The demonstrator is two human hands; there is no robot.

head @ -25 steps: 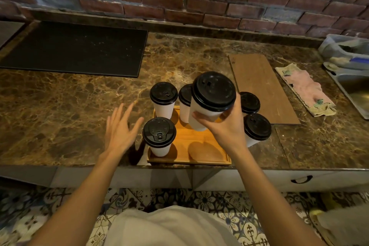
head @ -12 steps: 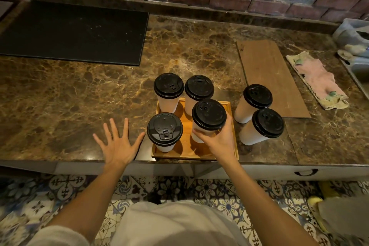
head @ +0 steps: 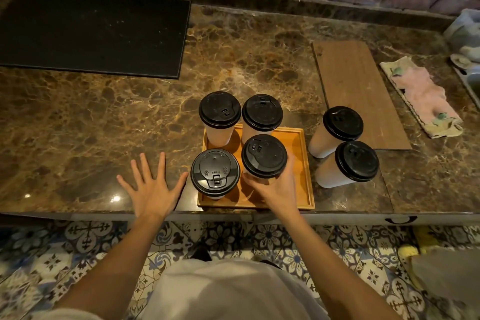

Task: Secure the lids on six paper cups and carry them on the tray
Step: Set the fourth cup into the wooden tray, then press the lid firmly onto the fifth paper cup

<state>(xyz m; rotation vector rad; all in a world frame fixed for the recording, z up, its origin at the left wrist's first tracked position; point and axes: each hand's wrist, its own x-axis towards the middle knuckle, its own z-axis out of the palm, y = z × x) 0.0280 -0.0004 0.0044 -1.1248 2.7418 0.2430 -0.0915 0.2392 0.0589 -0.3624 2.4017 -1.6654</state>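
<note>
Since all six cups show black lids (head: 219, 109), lidding is judged complete, though how tightly each is seated cannot be told. Loading is judged two-thirds done and the carry not begun.

1. Tabletop (head: 78, 125): brown marble, bearing every item below.
2. Left hand (head: 152, 189): fingers straight and spread, holding nothing, just left of the tray. Cannot tell whether it rests on the surface.
3. Tray (head: 298, 143): orange wood, at the near edge, with four cups in it.
4. Front-left cup (head: 215, 172): upright in the tray.
5. Rear-left cup (head: 218, 122): upright in the tray's far-left corner.
6. Rear-right cup (head: 261, 117): upright beside it.
7. Front-right cup (head: 264, 156): in the tray. Cannot tell whether its base is fully down.
8. Right hand (head: 278, 189): fingers wrapped round the front-right cup's lower wall.
9. Farther loose cup (head: 337, 130) and nearer loose cup (head: 350, 163): on the marble right of the tray, close together.

Outstanding: release the held cup, load the two loose cups into the remaining right-hand space, which looks tight, then lift with both hands.
</note>
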